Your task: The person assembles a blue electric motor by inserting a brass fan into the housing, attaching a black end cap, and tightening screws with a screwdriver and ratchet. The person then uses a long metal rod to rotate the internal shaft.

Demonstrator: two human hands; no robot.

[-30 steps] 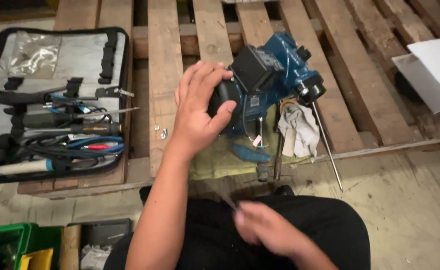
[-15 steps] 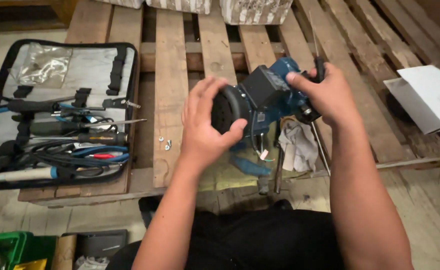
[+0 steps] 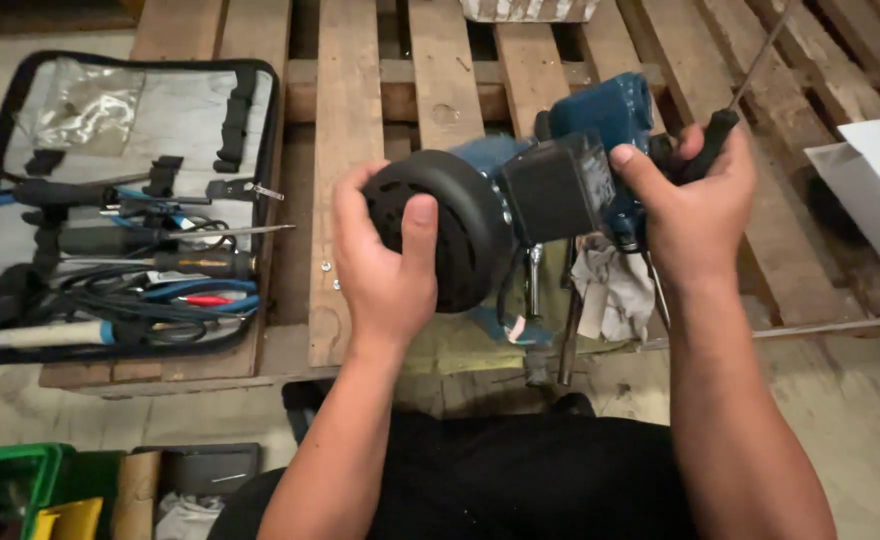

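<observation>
Open tool case (image 3: 110, 110) with screwdrivers on the wooden pallet (image 3: 345, 120) to my left, white paper (image 3: 875, 185) to my right, green bin (image 3: 5, 490) at lower left.

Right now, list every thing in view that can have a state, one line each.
Left hand: closed around the black round end cover of the motor.
Right hand: gripping the blue motor body, a black-handled screwdriver clamped in the same grip.
Motor: lifted off the wooden pallet, lying sideways.
Tool case: unzipped, lying open, tools strapped inside.
Rag: crumpled on the pallet under the motor.
</observation>
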